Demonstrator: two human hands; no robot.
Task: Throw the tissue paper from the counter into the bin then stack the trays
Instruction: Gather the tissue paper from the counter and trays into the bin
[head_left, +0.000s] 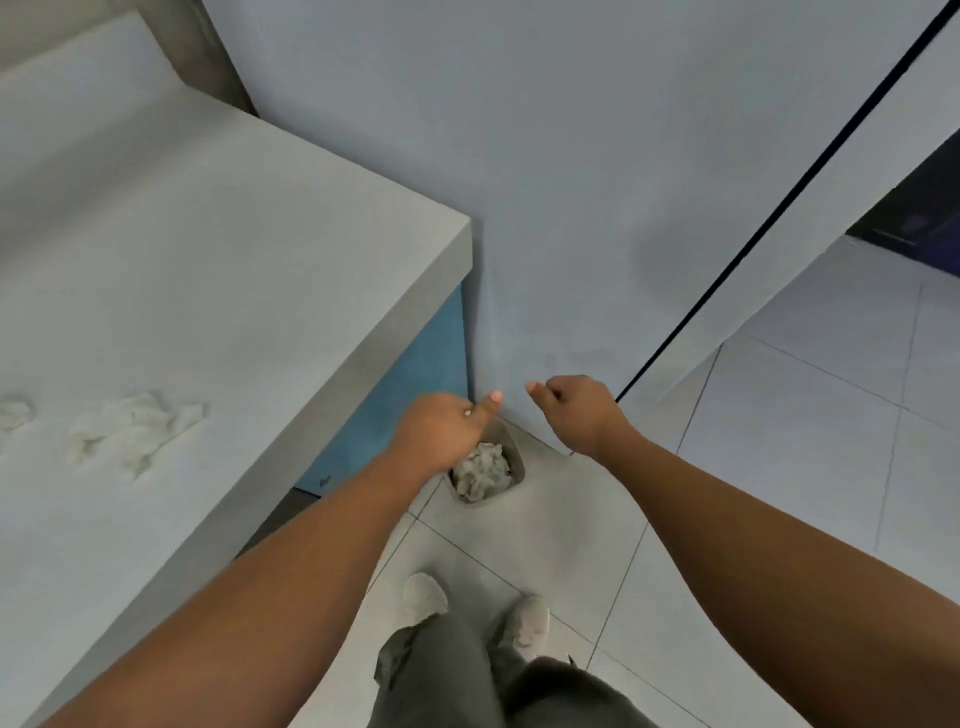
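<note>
A: Was any brand, label or writing readable?

B: None that I could read; the counter (218, 270), the wall (519, 156) and the floor (779, 441) all looked plain.

A: Where was the tissue paper?

B: A crumpled white wad (136, 428) lay on the counter at the left of the frame, with a smaller bit (14, 414) at the far left edge. More crumpled paper (483, 470) sat inside the small bin (514, 452) on the floor, low in the centre, in the corner between the blue cabinet side (410, 374) and the wall.

A: And the hands?

B: Both hovered above the bin. The left hand (447, 428) had a narrow grip, fingers curled under and thumb out, and covered the bin's upper left rim. The right hand (579, 410) was curled the same way, just beside it. Neither showed anything held.

A: Anything else around?

B: Two pale shoes (527, 621) and grey trousers (441, 675) at the bottom centre, and a dark seam (779, 202) running diagonally across the upper right.
</note>
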